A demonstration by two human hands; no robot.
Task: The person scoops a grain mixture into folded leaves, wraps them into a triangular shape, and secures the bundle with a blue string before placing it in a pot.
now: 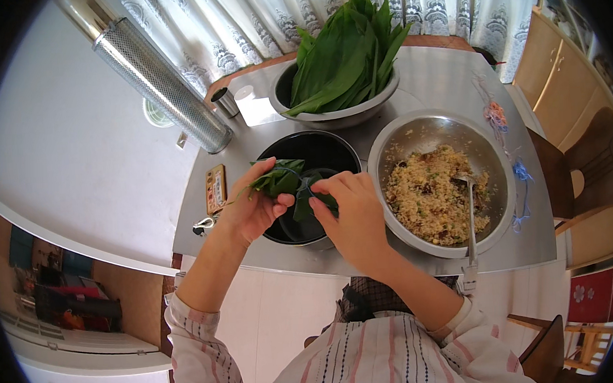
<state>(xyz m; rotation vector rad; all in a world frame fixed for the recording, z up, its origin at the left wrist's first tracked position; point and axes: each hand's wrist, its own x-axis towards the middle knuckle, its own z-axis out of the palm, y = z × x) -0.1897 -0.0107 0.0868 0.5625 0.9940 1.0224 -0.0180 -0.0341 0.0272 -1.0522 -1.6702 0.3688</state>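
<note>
Over a dark-lined pot (pixel 317 143), my left hand (pixel 244 208) holds a parcel wrapped in green leaves (pixel 284 182), with thumb and fingers around it. Blue string (pixel 296 174) runs across the parcel. At its right end, my right hand (pixel 353 217) pinches the string and leaf ends between thumb and fingers. To the right of the pot, a steel bowl (pixel 507 184) contains a grain mixture (pixel 428 197) with dark and green bits. A metal spoon (pixel 471 218) stands in it, its handle over the near rim. The parcel's underside is hidden.
Long green leaves (pixel 343 57) fill a steel basin (pixel 328 119) behind the pot. Coloured strings (pixel 496 116) lie along the table's right side, with blue string (pixel 520 173) nearer me. A patterned phone-like object (pixel 215 189), keys (pixel 206 223) and a metal pipe (pixel 165 84) are at left.
</note>
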